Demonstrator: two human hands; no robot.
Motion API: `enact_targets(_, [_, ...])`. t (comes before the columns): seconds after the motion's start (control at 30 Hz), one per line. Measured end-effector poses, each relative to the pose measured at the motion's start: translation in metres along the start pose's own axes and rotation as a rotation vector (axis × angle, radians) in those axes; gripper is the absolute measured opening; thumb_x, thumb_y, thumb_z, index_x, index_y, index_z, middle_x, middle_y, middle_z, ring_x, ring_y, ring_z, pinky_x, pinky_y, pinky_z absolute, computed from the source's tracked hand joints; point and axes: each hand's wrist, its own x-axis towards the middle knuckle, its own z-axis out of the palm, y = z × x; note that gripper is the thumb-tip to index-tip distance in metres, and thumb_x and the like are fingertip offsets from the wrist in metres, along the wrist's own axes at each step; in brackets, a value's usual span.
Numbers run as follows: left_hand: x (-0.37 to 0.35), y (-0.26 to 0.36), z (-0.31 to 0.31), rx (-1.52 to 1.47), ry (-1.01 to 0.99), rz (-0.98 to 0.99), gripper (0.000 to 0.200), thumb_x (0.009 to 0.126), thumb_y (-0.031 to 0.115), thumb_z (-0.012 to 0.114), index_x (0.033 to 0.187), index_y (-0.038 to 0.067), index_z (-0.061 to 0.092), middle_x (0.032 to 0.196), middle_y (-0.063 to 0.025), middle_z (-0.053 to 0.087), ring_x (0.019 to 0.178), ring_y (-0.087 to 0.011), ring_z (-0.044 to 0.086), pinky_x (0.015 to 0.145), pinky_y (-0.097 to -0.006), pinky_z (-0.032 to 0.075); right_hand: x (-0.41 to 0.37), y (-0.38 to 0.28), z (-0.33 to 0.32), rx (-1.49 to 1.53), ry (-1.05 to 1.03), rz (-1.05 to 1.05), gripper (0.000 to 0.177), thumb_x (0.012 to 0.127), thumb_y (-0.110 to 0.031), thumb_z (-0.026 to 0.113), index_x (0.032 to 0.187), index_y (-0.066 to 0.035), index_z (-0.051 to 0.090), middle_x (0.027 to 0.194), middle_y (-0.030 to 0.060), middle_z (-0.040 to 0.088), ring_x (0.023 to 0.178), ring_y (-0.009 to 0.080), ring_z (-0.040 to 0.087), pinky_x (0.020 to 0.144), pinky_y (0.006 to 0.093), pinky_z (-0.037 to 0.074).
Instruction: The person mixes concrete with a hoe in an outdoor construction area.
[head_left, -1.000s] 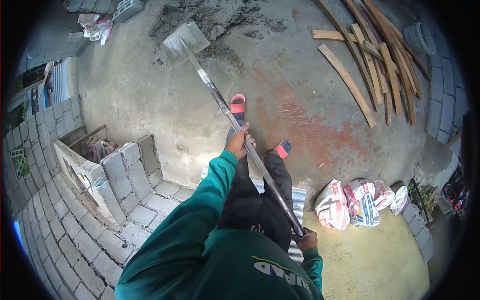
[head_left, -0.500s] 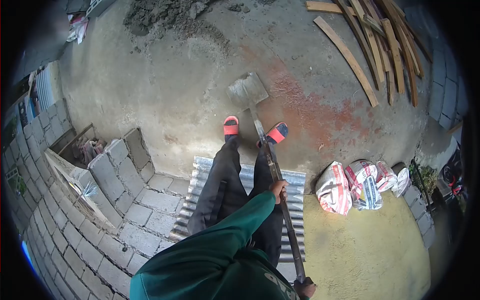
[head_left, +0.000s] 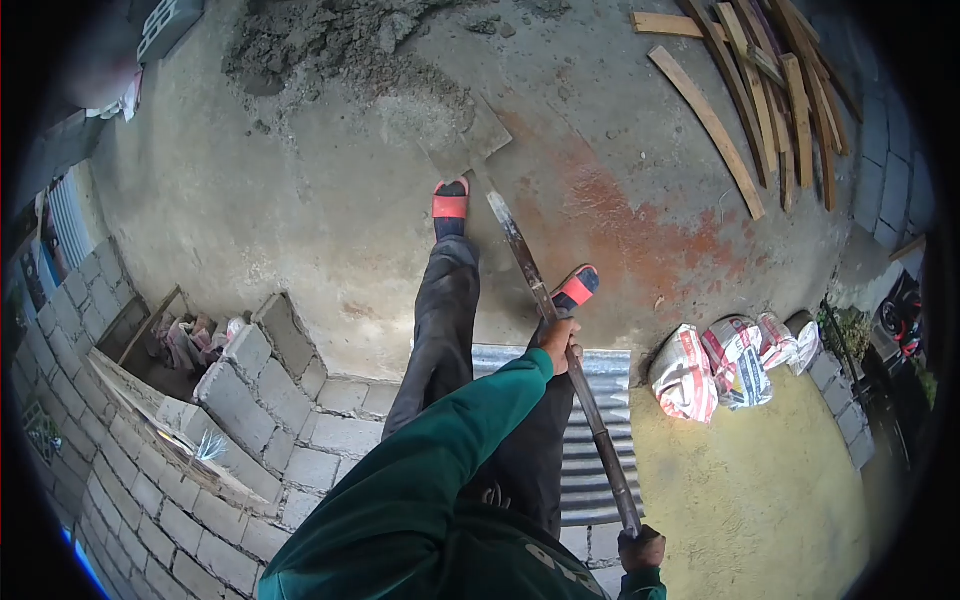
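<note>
As we look down in the head view, our long-handled shovel point(head_left: 520, 255) slants from beside our right hip to the concrete floor point(head_left: 250, 230) ahead. Left hand point(head_left: 560, 346): fingers wrapped around the shaft, partway along. Right hand point(head_left: 642, 549): closed around the butt end. The blade point(head_left: 488, 132) lies just ahead of our left sandal point(head_left: 450, 206), near a heap of wet grey mix point(head_left: 330, 40). We judge the step in hand to be steering the blade at floor level; any further stroke calls for keeping its edge off our toes, left hand guiding, right hand controlling the end. Corrugated sheet point(head_left: 600, 440) lies under the lower shaft; sacks point(head_left: 684, 378) stand to its right.

Hard to make out: the blade is blurred, so we cannot tell whether it touches the floor or carries mix. The heap is cut off at the top edge, and the right-hand fingers are partly hidden.
</note>
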Motion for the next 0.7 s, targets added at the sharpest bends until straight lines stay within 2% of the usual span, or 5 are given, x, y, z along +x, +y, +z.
enact_targets(0.07, [-0.013, 0.059, -0.018, -0.001, -0.127, 0.062, 0.023, 0.081, 0.018, 0.061, 0.073, 0.018, 0.04, 0.054, 0.0033, 0.033, 0.044, -0.0162, 0.038, 0.05, -0.0396, 0.038, -0.006, -0.046, 0.003, 0.18, -0.051, -0.121, 0.031, 0.073, -0.031, 0.072, 0.07, 0.0, 0.065, 0.066, 0.0227, 0.064, 0.064, 0.041, 0.066, 0.059, 0.049, 0.052])
enact_targets(0.23, [-0.029, 0.305, -0.041, 0.123, -0.01, 0.338, 0.022, 0.083, 0.019, 0.059, 0.069, 0.019, 0.042, 0.055, 0.0042, 0.039, 0.044, -0.0133, 0.041, 0.046, -0.0356, 0.039, 0.031, -0.23, -0.005, 0.373, 0.14, -0.431, 0.034, 0.073, -0.04, 0.071, 0.079, -0.006, 0.067, 0.068, 0.0202, 0.066, 0.068, 0.0425, 0.066, 0.062, 0.0516, 0.053])
enact_targets(0.33, [-0.019, 0.313, -0.055, 0.158, -0.059, 0.581, 0.02, 0.084, 0.02, 0.059, 0.069, 0.02, 0.045, 0.055, 0.0043, 0.041, 0.045, -0.0131, 0.042, 0.044, -0.035, 0.039, 0.061, -0.263, 0.05, 0.398, 0.295, -0.486, 0.036, 0.072, -0.041, 0.071, 0.085, -0.007, 0.066, 0.069, 0.0192, 0.066, 0.067, 0.0419, 0.066, 0.06, 0.0526, 0.053])
enact_targets(0.53, [-0.024, 0.251, -0.087, 0.064, -0.023, 0.392, 0.028, 0.082, 0.022, 0.067, 0.067, 0.021, 0.044, 0.054, 0.0049, 0.041, 0.045, -0.0134, 0.041, 0.05, -0.0341, 0.038, 0.036, -0.221, 0.098, 0.331, 0.217, -0.353, 0.04, 0.071, -0.046, 0.072, 0.087, -0.01, 0.066, 0.069, 0.0166, 0.067, 0.065, 0.04, 0.067, 0.058, 0.0523, 0.052])
enact_targets(0.7, [-0.095, 0.229, -0.113, 0.064, 0.085, 0.428, 0.024, 0.08, 0.021, 0.069, 0.07, 0.018, 0.047, 0.056, 0.0037, 0.043, 0.045, -0.0146, 0.042, 0.048, -0.0346, 0.038, -0.015, -0.215, 0.113, 0.391, 0.252, -0.389, 0.043, 0.069, -0.051, 0.074, 0.084, -0.012, 0.067, 0.069, 0.0161, 0.067, 0.064, 0.0398, 0.067, 0.058, 0.0509, 0.053])
